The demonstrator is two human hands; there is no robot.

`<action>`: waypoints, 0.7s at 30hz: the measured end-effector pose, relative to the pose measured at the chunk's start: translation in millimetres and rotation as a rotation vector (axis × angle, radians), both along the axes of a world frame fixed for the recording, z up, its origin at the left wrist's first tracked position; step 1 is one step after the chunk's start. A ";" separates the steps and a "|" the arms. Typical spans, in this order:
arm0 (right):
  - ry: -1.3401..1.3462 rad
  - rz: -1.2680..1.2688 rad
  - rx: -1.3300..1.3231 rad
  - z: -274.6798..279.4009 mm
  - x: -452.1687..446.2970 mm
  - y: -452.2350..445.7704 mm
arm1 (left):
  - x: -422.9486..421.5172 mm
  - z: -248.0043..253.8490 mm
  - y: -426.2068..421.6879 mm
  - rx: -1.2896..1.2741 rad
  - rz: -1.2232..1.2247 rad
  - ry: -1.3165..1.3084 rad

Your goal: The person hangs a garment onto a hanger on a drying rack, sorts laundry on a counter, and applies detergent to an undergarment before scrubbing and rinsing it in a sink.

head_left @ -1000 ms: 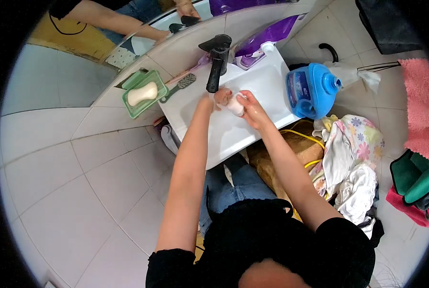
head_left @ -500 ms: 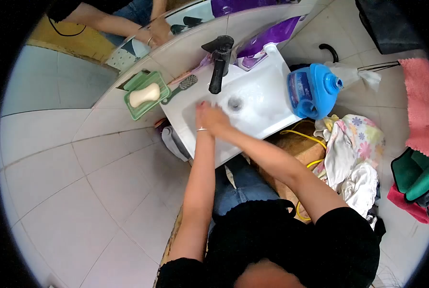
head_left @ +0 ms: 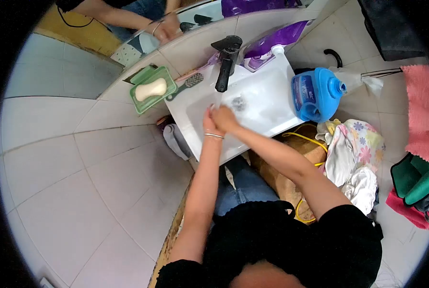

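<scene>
Tap (head_left: 227,61) beyond your touching left hand (head_left: 210,123) and right hand (head_left: 226,119); openness, contents unclear. Likely rinsing; next calls for turning both.

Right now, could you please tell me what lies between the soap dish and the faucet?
In the head view, a grey brush-like tool and a slender pinkish item lie there.

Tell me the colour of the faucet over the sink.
The faucet is black, shown best in the head view.
</scene>
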State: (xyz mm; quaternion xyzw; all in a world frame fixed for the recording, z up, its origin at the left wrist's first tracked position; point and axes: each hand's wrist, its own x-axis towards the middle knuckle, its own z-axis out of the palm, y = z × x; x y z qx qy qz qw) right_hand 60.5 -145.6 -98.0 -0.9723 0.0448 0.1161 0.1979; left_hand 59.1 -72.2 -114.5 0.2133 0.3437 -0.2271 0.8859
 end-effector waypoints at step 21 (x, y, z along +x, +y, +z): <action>-0.091 -0.053 0.396 -8.1 10.7 -21.3 | 2.5 -7.1 -3.7 -0.081 -0.045 -0.114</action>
